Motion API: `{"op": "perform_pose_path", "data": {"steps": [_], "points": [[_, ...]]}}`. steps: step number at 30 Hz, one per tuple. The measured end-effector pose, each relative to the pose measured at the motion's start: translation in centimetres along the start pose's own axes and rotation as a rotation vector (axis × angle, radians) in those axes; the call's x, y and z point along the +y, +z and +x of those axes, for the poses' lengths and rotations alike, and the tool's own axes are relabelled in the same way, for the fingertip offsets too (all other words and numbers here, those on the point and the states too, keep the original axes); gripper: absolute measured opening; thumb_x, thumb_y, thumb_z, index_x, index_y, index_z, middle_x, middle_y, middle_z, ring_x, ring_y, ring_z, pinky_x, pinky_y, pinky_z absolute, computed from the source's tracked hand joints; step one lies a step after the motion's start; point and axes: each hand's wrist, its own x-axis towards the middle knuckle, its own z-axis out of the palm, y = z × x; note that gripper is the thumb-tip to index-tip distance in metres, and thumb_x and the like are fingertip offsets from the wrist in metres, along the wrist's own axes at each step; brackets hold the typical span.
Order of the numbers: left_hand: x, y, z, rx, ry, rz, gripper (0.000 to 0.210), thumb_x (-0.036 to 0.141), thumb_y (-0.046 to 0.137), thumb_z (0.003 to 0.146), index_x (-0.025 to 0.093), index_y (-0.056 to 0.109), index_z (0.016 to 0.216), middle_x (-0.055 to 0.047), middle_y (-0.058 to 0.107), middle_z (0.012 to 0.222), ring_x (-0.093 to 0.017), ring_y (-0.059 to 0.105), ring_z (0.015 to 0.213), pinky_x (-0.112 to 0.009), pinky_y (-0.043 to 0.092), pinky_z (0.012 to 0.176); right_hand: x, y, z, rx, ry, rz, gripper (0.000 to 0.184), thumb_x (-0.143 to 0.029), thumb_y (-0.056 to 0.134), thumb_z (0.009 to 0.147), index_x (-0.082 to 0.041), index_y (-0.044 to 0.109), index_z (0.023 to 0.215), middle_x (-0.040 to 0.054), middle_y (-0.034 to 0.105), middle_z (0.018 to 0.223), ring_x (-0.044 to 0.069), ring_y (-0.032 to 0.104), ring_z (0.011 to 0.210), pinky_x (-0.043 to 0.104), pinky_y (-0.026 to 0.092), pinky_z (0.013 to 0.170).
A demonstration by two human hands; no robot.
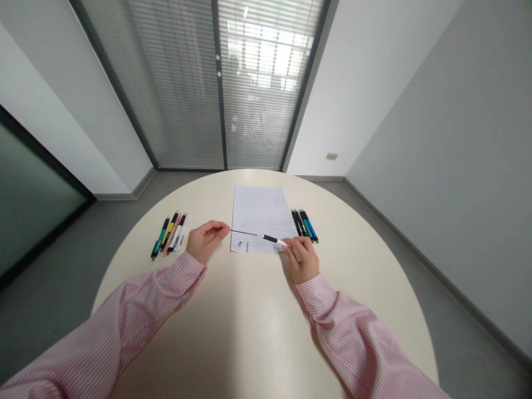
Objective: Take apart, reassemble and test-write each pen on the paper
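My left hand pinches one end of a thin dark pen refill, which points right. In my right hand is a white pen barrel with a black grip, its grip end facing the refill. The refill's tip and the barrel look slightly apart. Both are held above the lower part of a lined sheet of paper. Two small parts lie on the sheet's lower left: a tiny dark piece and what looks like a small spring.
Several pens in green, yellow, pink and white lie left of my left hand. More pens, black, green and blue, lie just beyond my right hand. Everything rests on a round cream table. Behind it stands a glass partition with blinds.
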Motion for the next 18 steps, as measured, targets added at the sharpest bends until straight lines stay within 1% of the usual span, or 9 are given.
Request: {"op": "perform_pose_path", "data": {"steps": [3,6,9,11,13,16,18], "points": [[0.7,0.2,-0.4,-0.046,0.07,0.022,0.017,0.03,0.064,0.072,0.014,0.064,0.076,-0.005,0.067,0.076,-0.015,0.063,0.071,-0.025,0.053,0.071,-0.4,0.0,0.0,-0.015,-0.046,0.003,0.019,-0.022,0.048,0.086,-0.019,0.065,0.094,0.0063,0.051,0.085,0.017,0.054,0.078,0.03,0.048,0.071],[1.3,0.6,-0.8,-0.123,0.157,0.001,0.012,0.027,0.064,0.073,0.014,0.065,0.074,-0.004,0.065,0.074,-0.014,0.061,0.071,-0.023,0.052,0.068,-1.1,0.0,-0.2,-0.045,-0.097,0.038,0.02,-0.022,0.047,0.086,-0.02,0.065,0.095,0.0065,0.052,0.086,0.016,0.054,0.078,0.03,0.048,0.07],[1.6,1.1,-1.2,-0.197,0.254,-0.041,0.009,0.024,0.065,0.073,0.015,0.068,0.073,-0.005,0.065,0.075,-0.014,0.061,0.072,-0.023,0.051,0.066,-2.1,0.1,-0.4,-0.093,-0.116,0.072,0.02,-0.021,0.047,0.086,-0.019,0.064,0.097,0.0067,0.053,0.085,0.016,0.053,0.079,0.03,0.048,0.07],[1.6,1.4,-1.4,-0.223,0.277,-0.087,0.007,0.022,0.067,0.072,0.016,0.07,0.073,-0.006,0.065,0.076,-0.014,0.061,0.072,-0.023,0.051,0.066,-2.6,0.2,-0.5,-0.118,-0.119,0.086,0.02,-0.021,0.047,0.086,-0.019,0.064,0.098,0.0069,0.054,0.084,0.017,0.054,0.078,0.03,0.048,0.07],[1.7,1.6,-1.6,-0.234,0.221,-0.147,0.008,0.021,0.069,0.07,0.016,0.07,0.076,-0.006,0.065,0.077,-0.014,0.061,0.072,-0.023,0.052,0.066,-2.9,0.2,-0.6,-0.126,-0.113,0.096,0.02,-0.021,0.047,0.086,-0.019,0.064,0.097,0.0072,0.054,0.084,0.017,0.054,0.078,0.03,0.048,0.07],[1.7,1.8,-1.7,-0.23,0.076,-0.256,0.026,0.021,0.072,0.066,0.015,0.067,0.09,-0.005,0.066,0.077,-0.014,0.062,0.071,-0.024,0.054,0.067,-2.9,0.2,-0.7,-0.126,-0.084,0.11,0.019,-0.021,0.048,0.086,-0.019,0.064,0.097,0.007,0.055,0.085,0.017,0.054,0.078,0.03,0.048,0.07],[1.6,1.8,-1.6,-0.204,-0.003,-0.288,0.029,0.022,0.073,0.063,0.014,0.066,0.09,-0.004,0.066,0.076,-0.014,0.063,0.069,-0.025,0.054,0.067,-2.8,0.3,-0.7,-0.126,-0.065,0.117,0.018,-0.021,0.049,0.086,-0.019,0.064,0.096,0.0068,0.055,0.085,0.017,0.055,0.078,0.03,0.048,0.071]]}}
